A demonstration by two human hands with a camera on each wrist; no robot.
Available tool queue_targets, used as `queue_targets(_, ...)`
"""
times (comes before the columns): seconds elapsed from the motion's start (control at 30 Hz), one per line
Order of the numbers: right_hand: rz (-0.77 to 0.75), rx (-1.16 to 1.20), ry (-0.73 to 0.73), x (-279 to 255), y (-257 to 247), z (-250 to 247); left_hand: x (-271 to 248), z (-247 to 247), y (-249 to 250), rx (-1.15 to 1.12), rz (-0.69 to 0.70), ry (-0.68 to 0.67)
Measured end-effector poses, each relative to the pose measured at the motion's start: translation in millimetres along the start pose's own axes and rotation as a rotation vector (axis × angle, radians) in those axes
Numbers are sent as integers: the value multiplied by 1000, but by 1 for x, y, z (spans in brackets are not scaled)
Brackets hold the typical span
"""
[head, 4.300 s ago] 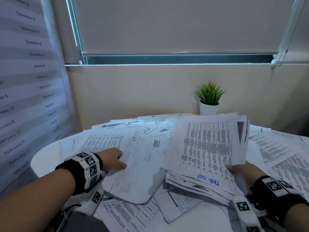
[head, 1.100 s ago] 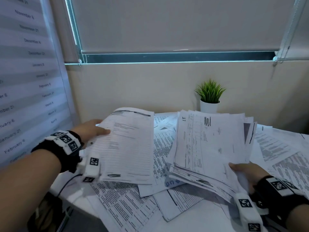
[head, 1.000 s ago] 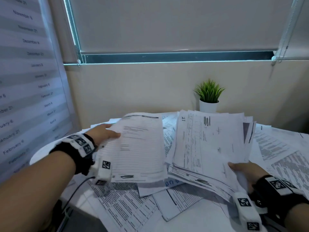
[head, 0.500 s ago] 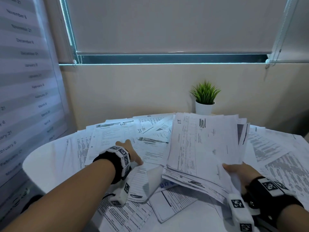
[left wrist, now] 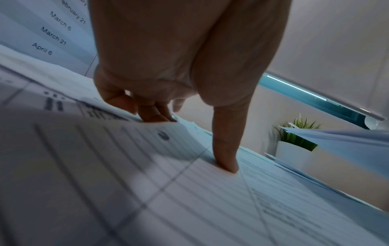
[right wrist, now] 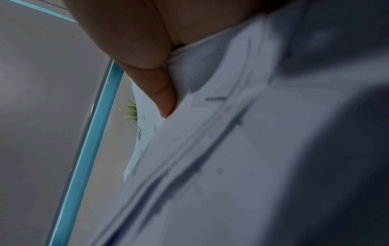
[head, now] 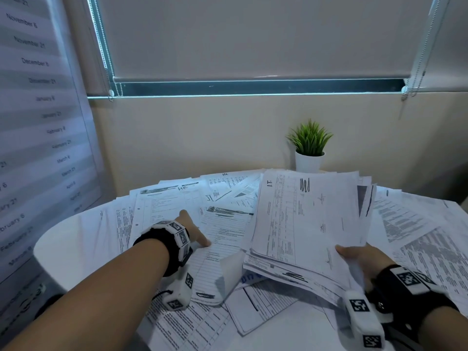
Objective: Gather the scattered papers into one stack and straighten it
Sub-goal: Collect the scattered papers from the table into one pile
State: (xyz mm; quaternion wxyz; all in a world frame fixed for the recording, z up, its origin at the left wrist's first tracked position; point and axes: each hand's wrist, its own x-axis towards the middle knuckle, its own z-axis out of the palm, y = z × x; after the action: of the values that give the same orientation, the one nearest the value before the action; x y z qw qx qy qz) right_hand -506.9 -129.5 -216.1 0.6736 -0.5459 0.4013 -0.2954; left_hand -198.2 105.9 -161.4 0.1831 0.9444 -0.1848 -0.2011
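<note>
Printed papers [head: 162, 201] lie scattered over a round white table [head: 65, 239]. My right hand [head: 359, 257] grips the near right corner of a thick, uneven stack [head: 309, 219], tilted up off the table; its thumb [right wrist: 164, 96] presses on top of the stack [right wrist: 231, 149] and the fingers are hidden beneath. My left hand [head: 196, 229] lies on a lined sheet [head: 222, 239] just left of the stack. In the left wrist view the thumb [left wrist: 226, 164] presses on top of that sheet [left wrist: 168, 191] while the fingers [left wrist: 151, 114] curl under its far edge. The sheet's near right corner curls up.
A small potted plant [head: 309, 148] stands at the table's back edge against the wall. A large wall calendar [head: 38, 122] hangs on the left. More loose sheets lie to the right [head: 417, 236] and in front [head: 253, 307] of the stack.
My left hand has carried its sheet from raised at the left down and rightward onto the papers beside the stack. The right hand keeps its hold on the stack.
</note>
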Motion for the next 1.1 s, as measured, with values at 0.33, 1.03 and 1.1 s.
queue_targets(0.33,-2,119,-53,-11,-6,8,-8,1,7,7,526,117)
queue_targets(1.03,-25,-7,-3,-13,-7,9,-96,-127,95,-899,1025,281)
queue_targets(1.1,-30,20,-29,-12,-6,8,-94,-97,107,-818,969,206)
